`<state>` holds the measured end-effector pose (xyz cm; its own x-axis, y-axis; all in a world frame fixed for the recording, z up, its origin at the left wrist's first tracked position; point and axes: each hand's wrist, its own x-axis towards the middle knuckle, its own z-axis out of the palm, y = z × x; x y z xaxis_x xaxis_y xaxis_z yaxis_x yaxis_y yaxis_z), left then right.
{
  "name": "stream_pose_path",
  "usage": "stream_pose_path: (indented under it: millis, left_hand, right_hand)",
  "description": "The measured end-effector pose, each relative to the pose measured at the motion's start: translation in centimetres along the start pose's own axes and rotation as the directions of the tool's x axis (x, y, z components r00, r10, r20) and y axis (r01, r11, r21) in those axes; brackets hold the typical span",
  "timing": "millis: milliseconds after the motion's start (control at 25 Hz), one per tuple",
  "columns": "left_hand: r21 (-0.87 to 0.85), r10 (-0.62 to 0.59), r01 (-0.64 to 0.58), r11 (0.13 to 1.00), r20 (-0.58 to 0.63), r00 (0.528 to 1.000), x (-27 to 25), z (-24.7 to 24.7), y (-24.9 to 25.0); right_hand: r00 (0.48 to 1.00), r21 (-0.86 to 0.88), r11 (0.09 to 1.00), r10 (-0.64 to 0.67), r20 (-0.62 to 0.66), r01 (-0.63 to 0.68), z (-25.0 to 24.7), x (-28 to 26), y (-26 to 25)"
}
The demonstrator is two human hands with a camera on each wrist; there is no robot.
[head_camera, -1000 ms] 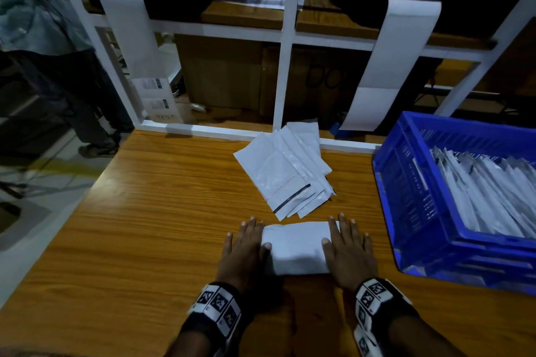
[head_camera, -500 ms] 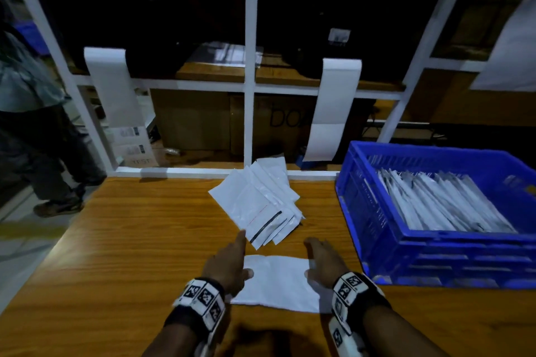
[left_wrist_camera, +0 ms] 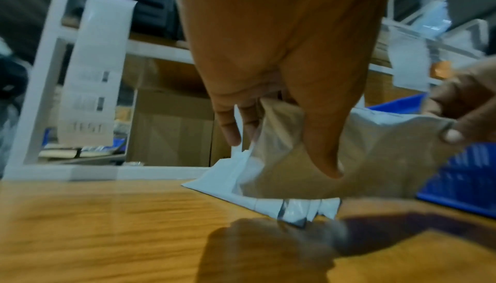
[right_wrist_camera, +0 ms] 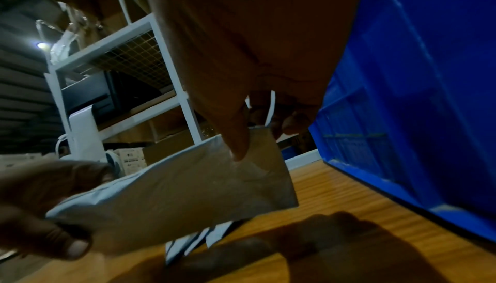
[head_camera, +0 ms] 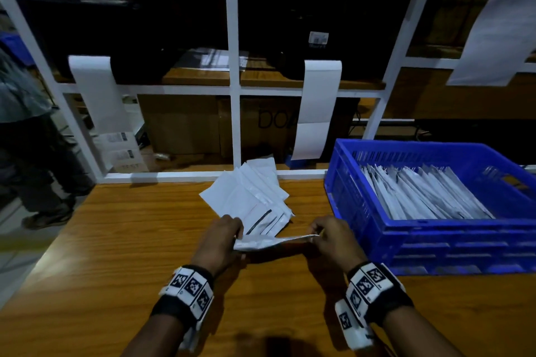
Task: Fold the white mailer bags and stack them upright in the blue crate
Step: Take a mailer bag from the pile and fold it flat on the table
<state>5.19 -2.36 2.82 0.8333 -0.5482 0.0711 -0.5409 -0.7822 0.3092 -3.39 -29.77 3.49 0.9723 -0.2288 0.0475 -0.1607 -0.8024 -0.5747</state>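
Your left hand (head_camera: 220, 243) pinches the left end of the folded white mailer bag (head_camera: 272, 241), thumb under and fingers (left_wrist_camera: 228, 126) over, holding it off the wooden table (head_camera: 121, 255). Bare tabletop lies open left of that bag, out to the table's left edge. Just behind the bag, the fanned pile of flat mailers (head_camera: 249, 197) reaches the white frame rail (head_camera: 185, 175). Your right hand (head_camera: 333, 238) pinches the bag's right end. Right of the bag, near your right hand, stands the blue crate (head_camera: 435, 243), its near wall rising from the table; folded bags (head_camera: 420, 197) lean in rows inside.
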Motion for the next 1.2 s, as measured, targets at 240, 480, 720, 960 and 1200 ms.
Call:
stream_pose_path:
  millis: [240,480,720,960,1200]
  left_hand:
    - [0.004,0.097,-0.102,0.995,0.27,0.958,-4.1,3.5,-0.3]
    - [-0.07,0.01,-0.014,0.997,-0.052,0.999,-4.6,6.0,2.4]
    - [0.062,-0.151,0.14,0.988,0.222,0.963,-3.8,8.5,4.0]
    - [0.089,-0.133,0.114,0.989,0.246,0.96,-4.0,8.8,3.2]
    - [0.095,-0.149,0.125,0.988,0.312,0.939,-3.6,8.3,2.9]
  right_hand:
    - [0.941,-0.174,0.984,0.091,0.327,-0.035,1.7,-5.0,1.8]
    - [0.95,-0.232,0.969,-0.005,0.312,0.081,2.2,-5.1,-0.4]
    - [0.938,-0.222,0.969,-0.029,0.346,0.112,9.4,-3.5,-0.9]
    - [0.932,-0.391,0.895,-0.069,0.355,0.215,11.2,-4.0,1.4]
    - [0.949,-0.413,0.896,-0.027,0.315,0.163,11.0,-3.8,1.7]
